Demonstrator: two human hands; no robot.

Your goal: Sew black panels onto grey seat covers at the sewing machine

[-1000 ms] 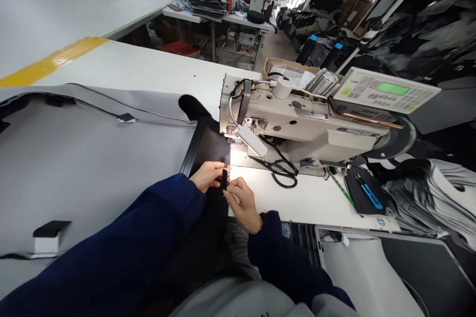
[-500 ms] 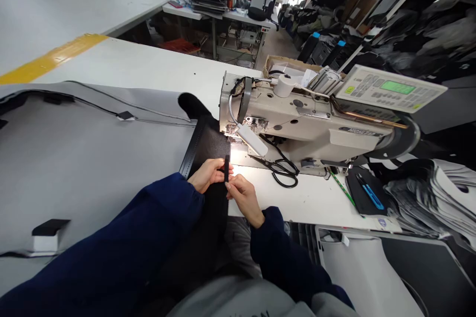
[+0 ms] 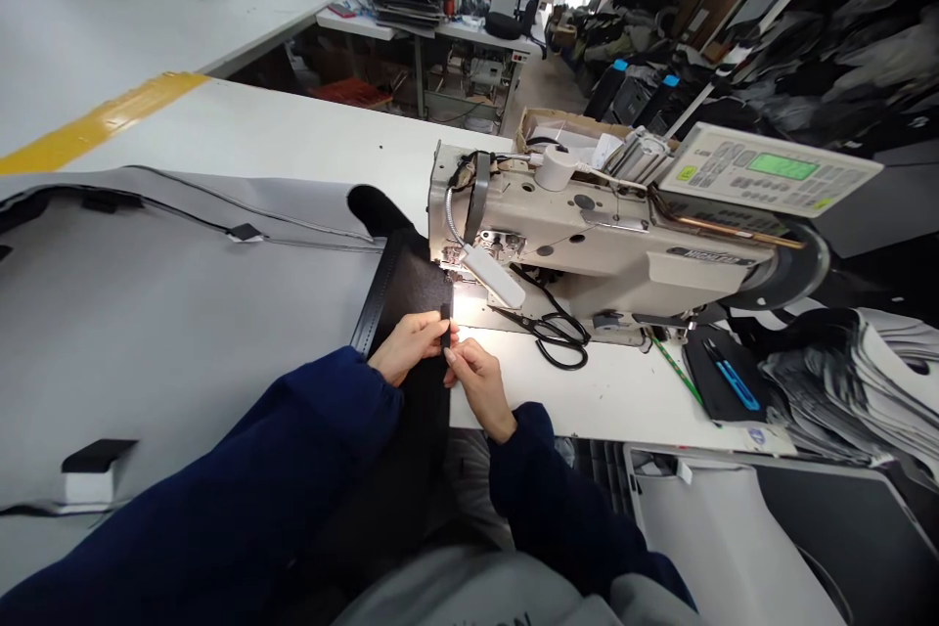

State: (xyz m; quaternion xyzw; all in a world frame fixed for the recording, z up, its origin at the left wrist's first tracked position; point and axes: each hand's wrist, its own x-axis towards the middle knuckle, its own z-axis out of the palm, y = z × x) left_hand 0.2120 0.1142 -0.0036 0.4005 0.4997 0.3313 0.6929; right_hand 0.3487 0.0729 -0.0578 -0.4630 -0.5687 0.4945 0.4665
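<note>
A short black strip (image 3: 445, 325) is pinched upright between my two hands, just in front of the sewing machine's lit needle area. My left hand (image 3: 407, 344) is closed on its upper part, thumb and fingers together. At the strip's lower end, my right hand (image 3: 478, 383) grips with thumb and fingertips. Beneath my left hand lies a black panel (image 3: 415, 289), joined along a stitched edge to a large grey sheet (image 3: 220, 333). The panel reaches up to the sewing machine (image 3: 564, 225), whose needle and presser foot are hard to make out.
Black-handled scissors (image 3: 561, 337) lie on the machine bed right of my hands. Farther right are a green pencil (image 3: 675, 372), a blue cutter (image 3: 734, 380) and stacked grey pieces (image 3: 858, 381). Yellow tape (image 3: 110, 117) crosses the white table at the left. A control panel (image 3: 778, 166) tops the machine.
My left thumb and fingers have closed farther over the strip, covering more of it. My right hand has shifted slightly up and left. The view has moved a little.
</note>
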